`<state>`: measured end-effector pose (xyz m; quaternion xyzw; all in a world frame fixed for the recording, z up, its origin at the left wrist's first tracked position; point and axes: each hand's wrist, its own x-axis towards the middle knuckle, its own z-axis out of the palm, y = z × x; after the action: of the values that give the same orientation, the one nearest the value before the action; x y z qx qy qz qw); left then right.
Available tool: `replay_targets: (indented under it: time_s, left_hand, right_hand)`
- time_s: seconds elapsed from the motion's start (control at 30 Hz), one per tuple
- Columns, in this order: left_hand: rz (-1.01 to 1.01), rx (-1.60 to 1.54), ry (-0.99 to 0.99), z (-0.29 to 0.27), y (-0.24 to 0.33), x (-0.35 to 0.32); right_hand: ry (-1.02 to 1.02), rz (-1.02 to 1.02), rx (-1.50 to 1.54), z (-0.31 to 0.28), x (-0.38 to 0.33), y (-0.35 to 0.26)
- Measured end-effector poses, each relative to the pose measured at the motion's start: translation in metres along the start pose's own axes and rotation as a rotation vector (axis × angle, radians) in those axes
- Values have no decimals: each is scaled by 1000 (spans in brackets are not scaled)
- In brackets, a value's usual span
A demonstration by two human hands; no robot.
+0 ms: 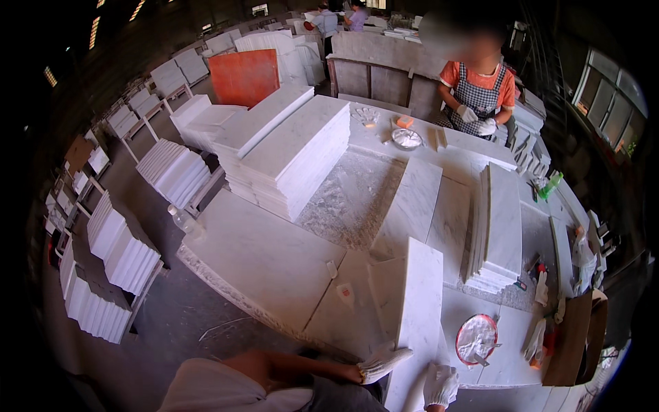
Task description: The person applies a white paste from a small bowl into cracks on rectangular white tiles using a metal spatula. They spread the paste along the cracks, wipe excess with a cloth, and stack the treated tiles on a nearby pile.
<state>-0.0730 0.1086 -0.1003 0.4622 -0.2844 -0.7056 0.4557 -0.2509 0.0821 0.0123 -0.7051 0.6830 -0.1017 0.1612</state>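
A long white marble slab [420,288] stands out from the table toward me, its near end between my hands. My left hand [384,364], in a white knit glove, has its fingers stretched out against the slab's left edge. Close by the slab's right side is my right hand [441,384], also gloved, with its fingers curled in; whatever they hold is hidden. To its right sits a red-rimmed bowl [458,343] of white paste, with a scraper [479,360] lying across its near rim.
Stacked marble slabs [295,137] rise at the back left, with another stack [501,220] at right. A plastic bottle [184,221] stands at the left table edge; a cardboard box [576,340] is at right. Across the table stands a person [480,89] in a checked apron.
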Motion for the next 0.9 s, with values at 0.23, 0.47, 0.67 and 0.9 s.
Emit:
replay_targets:
  time_s: [0.23,0.47,0.67,0.9]
  left_hand:
    - [230,432,1,-29,103,6]
    - [254,217,149,-107,229,-6]
    - [352,179,332,-220,336,-19]
    - [366,450,410,-354,463,-21]
  right_hand:
    - [335,-61,394,31,22,17]
    - [223,-74,384,21,33,-30]
    - [359,-184,186,48,44,-51]
    - [517,-229,73,64,59,-85]
